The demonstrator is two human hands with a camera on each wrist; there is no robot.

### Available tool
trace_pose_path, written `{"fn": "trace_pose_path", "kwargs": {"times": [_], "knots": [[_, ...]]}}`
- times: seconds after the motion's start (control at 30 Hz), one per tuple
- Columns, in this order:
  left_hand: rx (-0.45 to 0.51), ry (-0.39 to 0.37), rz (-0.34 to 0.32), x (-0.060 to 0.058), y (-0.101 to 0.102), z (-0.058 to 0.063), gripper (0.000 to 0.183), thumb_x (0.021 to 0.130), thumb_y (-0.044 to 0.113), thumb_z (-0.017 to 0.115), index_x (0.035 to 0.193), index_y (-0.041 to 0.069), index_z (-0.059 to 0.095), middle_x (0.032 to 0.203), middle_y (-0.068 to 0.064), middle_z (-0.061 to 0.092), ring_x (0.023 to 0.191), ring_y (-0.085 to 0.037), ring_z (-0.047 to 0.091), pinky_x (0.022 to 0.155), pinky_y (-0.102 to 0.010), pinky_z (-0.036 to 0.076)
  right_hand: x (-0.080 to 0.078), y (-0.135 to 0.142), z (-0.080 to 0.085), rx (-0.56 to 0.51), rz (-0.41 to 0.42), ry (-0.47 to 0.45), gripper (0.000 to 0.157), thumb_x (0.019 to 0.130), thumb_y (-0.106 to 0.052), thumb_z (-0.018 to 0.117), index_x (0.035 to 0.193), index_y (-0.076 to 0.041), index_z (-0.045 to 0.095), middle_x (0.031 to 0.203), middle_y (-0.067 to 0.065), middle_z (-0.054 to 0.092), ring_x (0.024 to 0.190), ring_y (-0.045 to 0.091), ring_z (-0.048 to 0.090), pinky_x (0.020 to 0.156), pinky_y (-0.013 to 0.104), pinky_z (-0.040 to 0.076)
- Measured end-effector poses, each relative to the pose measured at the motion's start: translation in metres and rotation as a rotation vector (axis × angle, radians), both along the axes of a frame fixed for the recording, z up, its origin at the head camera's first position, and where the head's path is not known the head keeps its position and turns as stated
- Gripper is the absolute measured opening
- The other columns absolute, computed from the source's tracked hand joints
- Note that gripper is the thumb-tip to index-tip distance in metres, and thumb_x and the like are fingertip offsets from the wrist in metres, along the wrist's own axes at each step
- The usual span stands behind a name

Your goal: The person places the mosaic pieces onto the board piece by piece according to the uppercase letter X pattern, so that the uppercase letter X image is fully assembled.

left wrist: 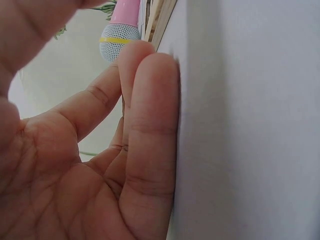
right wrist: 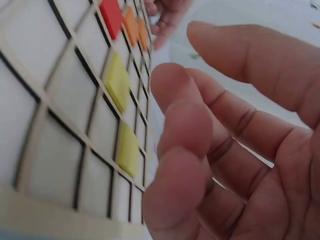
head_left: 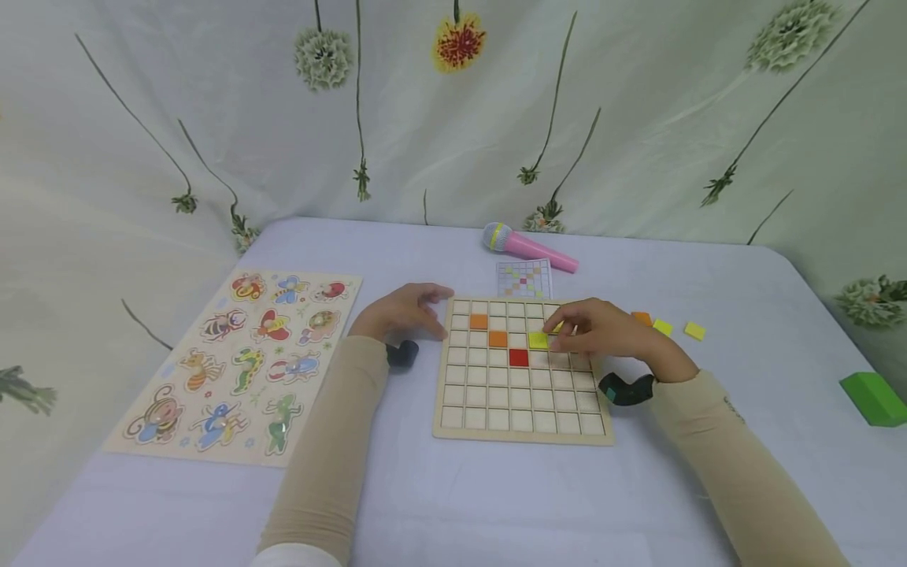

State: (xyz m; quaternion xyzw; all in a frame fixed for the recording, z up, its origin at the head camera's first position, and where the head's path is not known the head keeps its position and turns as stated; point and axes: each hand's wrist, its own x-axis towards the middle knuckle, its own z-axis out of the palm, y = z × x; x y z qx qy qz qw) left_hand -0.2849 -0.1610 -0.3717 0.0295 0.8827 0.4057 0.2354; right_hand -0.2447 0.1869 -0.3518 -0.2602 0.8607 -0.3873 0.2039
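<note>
A wooden grid board (head_left: 485, 398) lies flat on the table. Set into its squares are a red tile (head_left: 519, 357), two orange tiles (head_left: 498, 339) and two yellow tiles (right wrist: 118, 84), one of these partly behind fingers in the head view. My left hand (head_left: 407, 311) is at the board's upper left edge, its thumb and fingertips touching or very close to it. Over the board's upper right squares hovers my right hand (head_left: 602, 331). Its fingers are loosely bent, and in the right wrist view nothing shows between thumb and fingertips.
Behind the board lie a small pattern card (head_left: 524, 279) and a pink toy microphone (head_left: 534, 247). Loose yellow tiles (head_left: 694, 331) and an orange tile (head_left: 642, 318) are to the right. An insect picture board (head_left: 234, 370) lies left; a green block (head_left: 875, 399) sits far right.
</note>
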Motion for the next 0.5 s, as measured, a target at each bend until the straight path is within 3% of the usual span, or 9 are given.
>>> {"fn": "trace_pose_path", "kwargs": {"times": [0.23, 0.5], "knots": [[-0.005, 0.016, -0.022, -0.002, -0.003, -0.002, 0.085, 0.085, 0.008, 0.088, 0.161, 0.016, 0.052, 0.161, -0.011, 0.049, 0.134, -0.031, 0.052, 0.122, -0.050, 0.036, -0.003, 0.029, 0.015, -0.052, -0.119, -0.024, 0.033, 0.103, -0.010, 0.071, 0.130, 0.008, 0.067, 0.083, 0.009, 0.062, 0.070, 0.020, 0.055, 0.066, 0.031, 0.049], [0.002, 0.017, -0.024, -0.002, -0.002, -0.002, 0.085, 0.084, 0.009, 0.088, 0.161, 0.018, 0.052, 0.161, -0.010, 0.049, 0.135, -0.030, 0.053, 0.122, -0.050, 0.036, -0.003, 0.074, 0.026, -0.093, -0.262, -0.023, 0.038, 0.106, -0.012, 0.066, 0.137, 0.008, 0.061, 0.089, 0.010, 0.068, 0.081, 0.023, 0.062, 0.073, 0.031, 0.054]]}}
